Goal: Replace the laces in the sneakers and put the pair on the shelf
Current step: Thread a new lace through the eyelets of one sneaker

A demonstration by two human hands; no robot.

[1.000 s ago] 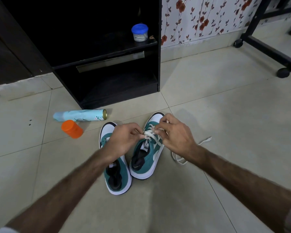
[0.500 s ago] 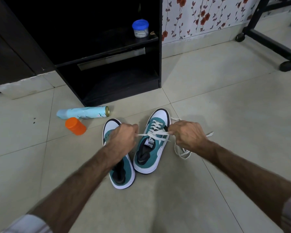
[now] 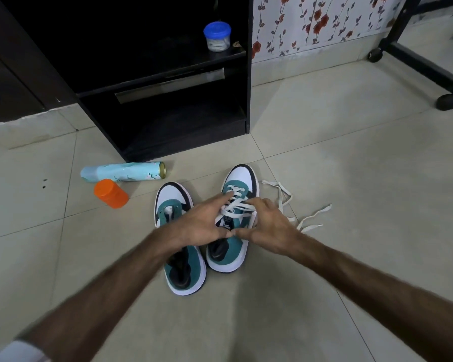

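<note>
We note that half a second ago both hands pulled the lace taut to either side; now the left hand (image 3: 202,226) has released it and lies with fingers spread over the right sneaker (image 3: 233,220), forefinger touching the lace (image 3: 237,205), while the right hand (image 3: 268,226) curls at the crossings, its grip hidden. We judge this shoe nearly laced, loose ends trailing beyond the right hand. The left sneaker (image 3: 179,244), under the left wrist, remains unlaced; the shelf (image 3: 183,126) stands ahead.

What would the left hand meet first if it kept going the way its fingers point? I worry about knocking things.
Probably only the laced sneaker: the left hand already has its fingertips at the laces.
</note>
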